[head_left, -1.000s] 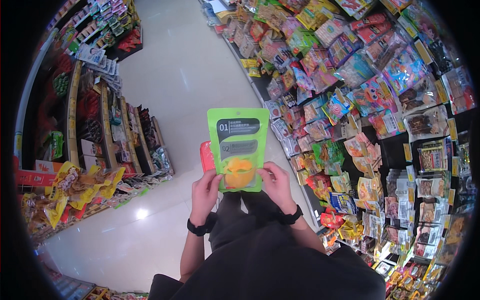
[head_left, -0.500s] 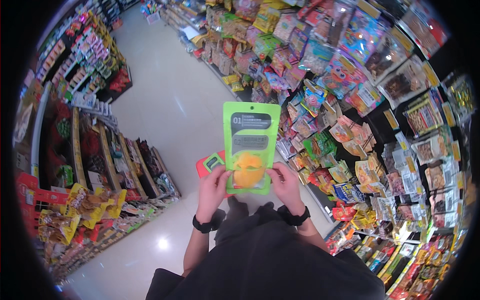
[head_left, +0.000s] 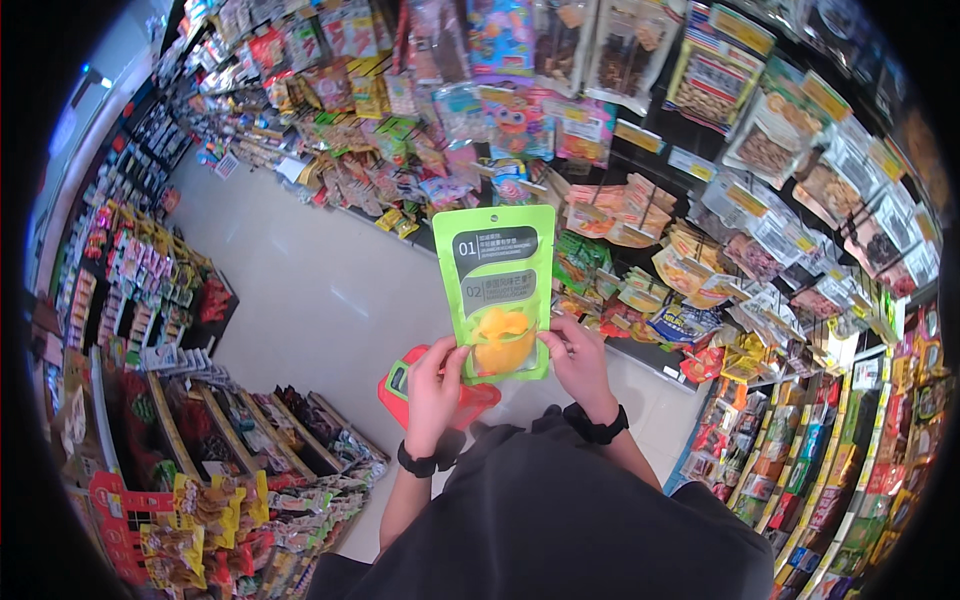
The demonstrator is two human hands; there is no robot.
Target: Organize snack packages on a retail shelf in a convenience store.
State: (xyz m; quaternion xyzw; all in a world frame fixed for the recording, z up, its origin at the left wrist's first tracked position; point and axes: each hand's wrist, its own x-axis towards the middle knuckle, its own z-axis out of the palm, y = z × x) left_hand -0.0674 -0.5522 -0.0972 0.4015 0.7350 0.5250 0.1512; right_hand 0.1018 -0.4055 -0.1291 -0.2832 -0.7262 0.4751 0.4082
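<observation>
A bright green flat pouch [head_left: 500, 255] of dried mango stands nearly upright in front of me. It has dark printed panels, a hanging hole at the top and yellow-orange fruit on its lower part. My left hand [head_left: 432, 392] pinches its lower left edge between thumb and fingers. At the lower right edge, my right hand [head_left: 583, 370] grips it the same way. Behind and below my left hand shows a red object [head_left: 480, 400], perhaps a basket, partly hidden by hand and pouch. A second green-edged packet [head_left: 398, 381] lies in or on it.
Hanging bags of snacks [head_left: 630, 210] fill a tall rack ahead and to the right. Packed shelves [head_left: 810, 450] curve along the right side. To the left stands a lower shelf unit [head_left: 235, 430] with yellow bags [head_left: 215, 500] at its end. Pale floor [head_left: 300, 290] runs between.
The view has turned right, so the racks have shifted left and more shelving shows at right. Both hands keep hold of the pouch, now leaning slightly left. More of the red object shows.
</observation>
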